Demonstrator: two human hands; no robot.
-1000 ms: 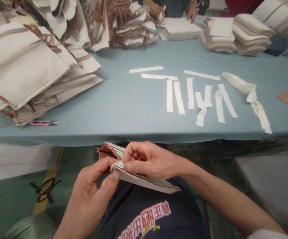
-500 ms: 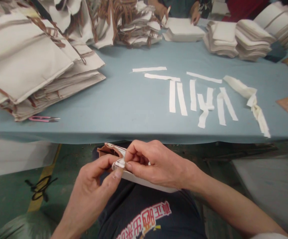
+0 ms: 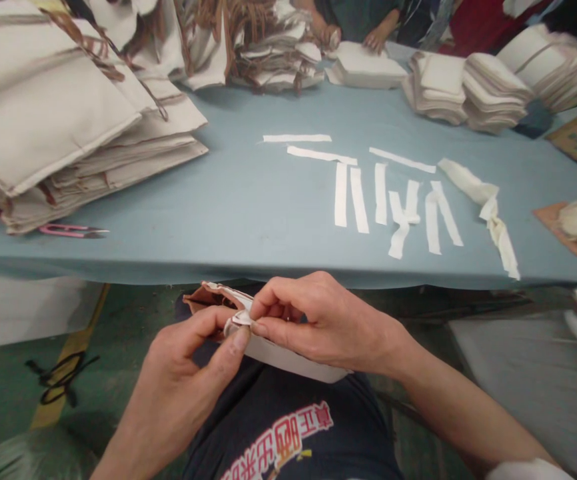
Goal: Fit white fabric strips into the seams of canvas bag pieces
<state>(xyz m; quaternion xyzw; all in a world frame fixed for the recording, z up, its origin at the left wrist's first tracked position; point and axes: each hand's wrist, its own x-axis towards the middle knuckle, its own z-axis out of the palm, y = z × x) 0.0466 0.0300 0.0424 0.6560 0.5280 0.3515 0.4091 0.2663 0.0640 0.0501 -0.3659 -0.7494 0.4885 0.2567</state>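
In my lap lies a white fabric bag point(image 3: 293, 360) with brown lining, its opened end facing left. My left hand point(image 3: 188, 363) pinches the bag's rolled white edge between thumb and forefinger. Right against it, my right hand point(image 3: 323, 323) is closed in a pinch on the same edge, fingertips nearly touching the left thumb. My fingers hide much of the small folded spot. White fabric strips point(image 3: 359, 200) lie scattered on the blue-covered table point(image 3: 248, 220) in front of me.
At left rises a big stack of white bags point(image 3: 53, 113), with pink-handled thread snips point(image 3: 73, 231) beside it. A twisted cream strip point(image 3: 491, 207) lies to the right. Across the table, a co-worker's hands point(image 3: 378, 37) rest at a pile of white pieces point(image 3: 368, 65).
The view has shifted slightly, so the table things sit further left. Both hands keep their pinch on the bag's edge. The co-worker's hand has moved over the pile.
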